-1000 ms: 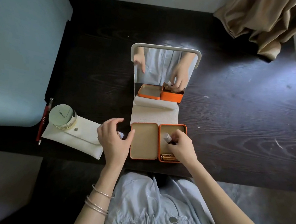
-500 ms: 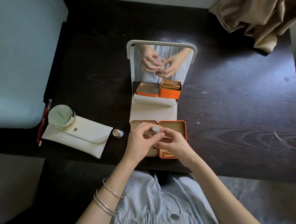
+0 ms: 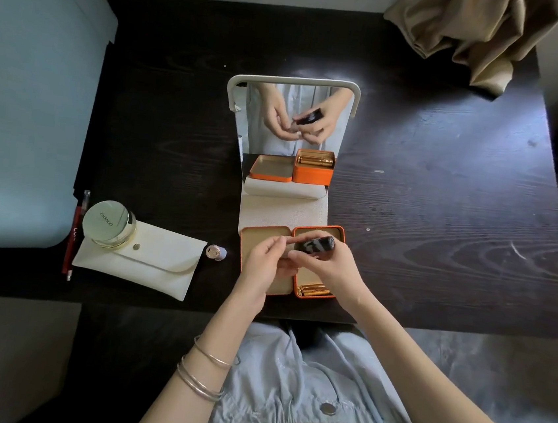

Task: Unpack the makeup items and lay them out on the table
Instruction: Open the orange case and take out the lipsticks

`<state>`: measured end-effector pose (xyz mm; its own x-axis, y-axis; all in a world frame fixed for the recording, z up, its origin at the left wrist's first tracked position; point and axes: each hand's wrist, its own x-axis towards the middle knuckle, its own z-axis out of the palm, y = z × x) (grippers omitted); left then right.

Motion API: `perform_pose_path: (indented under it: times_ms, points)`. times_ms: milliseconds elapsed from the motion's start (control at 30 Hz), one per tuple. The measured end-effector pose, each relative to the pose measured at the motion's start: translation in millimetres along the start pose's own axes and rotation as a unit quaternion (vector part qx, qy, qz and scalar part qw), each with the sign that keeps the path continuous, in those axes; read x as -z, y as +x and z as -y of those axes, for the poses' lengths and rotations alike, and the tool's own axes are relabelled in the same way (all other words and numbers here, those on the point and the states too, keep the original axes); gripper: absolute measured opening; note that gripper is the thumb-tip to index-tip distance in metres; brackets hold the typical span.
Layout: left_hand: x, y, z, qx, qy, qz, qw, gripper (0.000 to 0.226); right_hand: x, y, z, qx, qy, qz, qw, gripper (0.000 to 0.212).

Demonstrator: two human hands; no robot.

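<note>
The short dark glossy cylindrical tube looked light and rigid, with a slick shell likely to slide in a loose pinch, so the surest hold seemed to be around its barrel, not at its ends. It was small, blackish with pale marbled streaks, and lay nearly level in the air above the open orange tin box. The right hand curled around it from the 5 o'clock side, and the left hand pinched at its 9 o'clock end; whether a cap was being worked could not be told.

Below, gold metal tubes lay at the tin's 6 o'clock end, while its hinged lid lay open flat at 9 o'clock. A white-framed standing mirror stood at 12 o'clock on the dark wooden counter. At 9 o'clock, well apart, stood a small pale-capped bottle, then a cream snap-flap pouch carrying a round pale-green gold-rimmed compact, and beyond it a red pencil.
</note>
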<state>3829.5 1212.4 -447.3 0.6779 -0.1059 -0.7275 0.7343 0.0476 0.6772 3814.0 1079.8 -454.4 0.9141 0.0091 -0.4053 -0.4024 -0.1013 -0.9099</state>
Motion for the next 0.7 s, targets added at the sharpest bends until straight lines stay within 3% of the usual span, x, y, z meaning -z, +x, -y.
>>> perform_pose_path:
  times_ms: [100,200,267,433,567,700]
  points:
    - [-7.0,7.3,5.8,0.021,0.070,-0.023,0.997,0.022,5.1,2.1,-9.6,0.051,-0.103,-0.221,0.968,0.017]
    - [-7.6,14.8,17.4,-0.063,0.305,-0.036,0.949,0.014,24.6,6.0,-18.4,0.026,-0.145,-0.343,0.928,0.016]
    - [-13.1,13.9,25.3,-0.126,0.430,-0.025,0.894,0.016,38.4,7.1,-28.0,-0.035,-0.166,-0.353,0.920,0.017]
    - [-31.5,19.7,36.9,-0.228,0.543,-0.010,0.808,0.015,48.3,3.5,-50.6,-0.135,-0.208,-0.299,0.922,0.021]
    - [-43.0,26.0,42.7,-0.227,0.639,0.042,0.734,0.018,51.5,6.9,-52.3,-0.147,-0.205,-0.283,0.925,0.023]
    - [-54.1,29.5,39.2,-0.187,0.727,0.041,0.660,0.025,57.0,10.6,-54.6,-0.181,-0.211,-0.259,0.925,0.029]
